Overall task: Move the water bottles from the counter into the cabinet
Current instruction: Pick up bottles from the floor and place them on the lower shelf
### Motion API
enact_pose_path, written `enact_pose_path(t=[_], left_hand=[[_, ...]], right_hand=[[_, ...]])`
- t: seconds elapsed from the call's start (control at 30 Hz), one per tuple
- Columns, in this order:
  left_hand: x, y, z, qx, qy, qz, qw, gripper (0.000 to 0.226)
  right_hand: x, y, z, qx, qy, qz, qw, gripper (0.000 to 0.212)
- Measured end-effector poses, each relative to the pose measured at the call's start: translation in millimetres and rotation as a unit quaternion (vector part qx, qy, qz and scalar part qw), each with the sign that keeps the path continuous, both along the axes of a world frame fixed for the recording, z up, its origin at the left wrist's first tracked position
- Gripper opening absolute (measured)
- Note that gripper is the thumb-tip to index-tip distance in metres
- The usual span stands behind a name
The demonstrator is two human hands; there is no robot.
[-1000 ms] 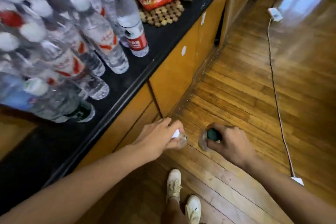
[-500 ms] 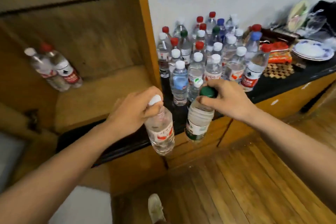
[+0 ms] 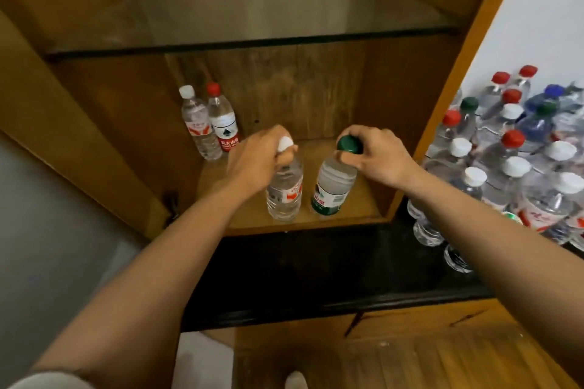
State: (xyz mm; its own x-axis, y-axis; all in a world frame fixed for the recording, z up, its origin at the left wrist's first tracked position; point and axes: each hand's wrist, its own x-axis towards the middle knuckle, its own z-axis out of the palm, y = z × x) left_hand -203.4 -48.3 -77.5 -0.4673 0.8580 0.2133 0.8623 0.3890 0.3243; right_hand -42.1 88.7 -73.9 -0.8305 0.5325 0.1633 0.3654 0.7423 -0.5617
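My left hand [image 3: 257, 156] grips the neck of a white-capped water bottle [image 3: 284, 193] with a red label. My right hand [image 3: 376, 153] grips the top of a green-capped water bottle [image 3: 331, 188] with a green label. Both bottles are upright over the front of the wooden cabinet shelf [image 3: 357, 199]; whether their bases touch it I cannot tell. Two more bottles, a white-capped one [image 3: 197, 123] and a red-capped one [image 3: 222, 120], stand at the shelf's back left. Several bottles [image 3: 512, 148] crowd the black counter [image 3: 316, 268] at the right.
The cabinet's open wooden door [image 3: 72, 123] angles out on the left. A glass shelf [image 3: 252, 41] spans the cabinet above the bottles. The cabinet's right side post [image 3: 467, 47] separates the shelf from the counter's bottles. Wooden floor [image 3: 410, 363] lies below.
Both hands have carried their bottles from low beside the lower cupboards up and left, past the counter edge, into the cabinet opening. The view has swung to face the cabinet.
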Motion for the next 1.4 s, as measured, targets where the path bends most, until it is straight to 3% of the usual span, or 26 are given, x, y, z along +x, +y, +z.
enact_pose_path(t=[0.3,0.43,0.57,0.67,0.83,1.0,1.2,1.4], left_hand=[[-53,18,-22,-0.026,-0.004,0.003,1.000,0.022],[-59,22,-34,-0.018,-0.038,-0.002,0.999,0.021],[-64,29,-40,-0.002,-0.061,-0.002,0.998,0.033],[-67,35,-47,0.034,-0.139,-0.004,0.990,0.036],[-68,35,-74,0.078,-0.237,0.052,0.967,0.081],[-61,26,-111,0.096,-0.420,0.083,0.899,0.116],[-56,25,-154,0.105,-0.359,0.143,0.916,0.083],[-71,33,-159,0.121,-0.311,0.128,0.934,0.072]], right_hand=[[-71,29,-29,0.016,-0.096,0.061,0.993,0.022],[-82,39,-38,0.026,-0.069,0.096,0.993,0.026],[-90,42,-50,-0.002,-0.045,0.112,0.993,0.037],[-89,36,-63,-0.030,-0.006,0.098,0.995,0.046],[-84,36,-92,-0.165,0.028,0.020,0.986,0.067],[-72,30,-129,-0.284,-0.035,0.021,0.958,0.094],[-78,12,-165,-0.247,0.013,-0.047,0.968,0.086],[-92,17,-170,-0.193,0.022,-0.048,0.980,0.083]])
